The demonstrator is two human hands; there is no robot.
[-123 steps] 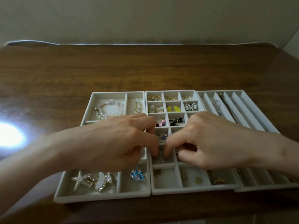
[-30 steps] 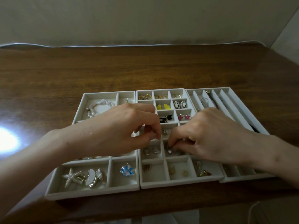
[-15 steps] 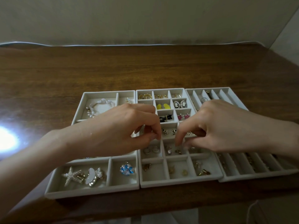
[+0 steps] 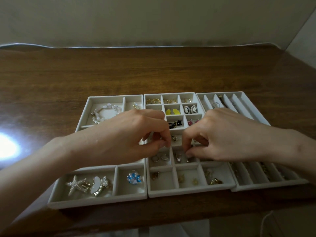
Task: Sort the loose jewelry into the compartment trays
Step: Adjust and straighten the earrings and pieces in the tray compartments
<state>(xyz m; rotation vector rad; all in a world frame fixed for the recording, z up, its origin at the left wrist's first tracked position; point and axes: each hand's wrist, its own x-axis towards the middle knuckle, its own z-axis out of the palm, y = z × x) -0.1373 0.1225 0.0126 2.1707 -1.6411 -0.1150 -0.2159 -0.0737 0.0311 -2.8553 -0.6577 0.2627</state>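
On the bench (image 4: 153, 71), the left hand (image 4: 130, 139) and right hand (image 4: 222, 137) are both curled into narrow pinches over the middle tray (image 4: 188, 192), beside small earrings (image 4: 178, 158). I cannot tell whether either holds one. A tiny piece could slip from the fingertips into the wrong compartment.

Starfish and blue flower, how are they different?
The pearl starfish is white and spiky; the blue crystal flower is blue and rounded. The pearl starfish shares its compartment with other pieces; the blue crystal flower lies alone. Both sit in the front row of the left tray.
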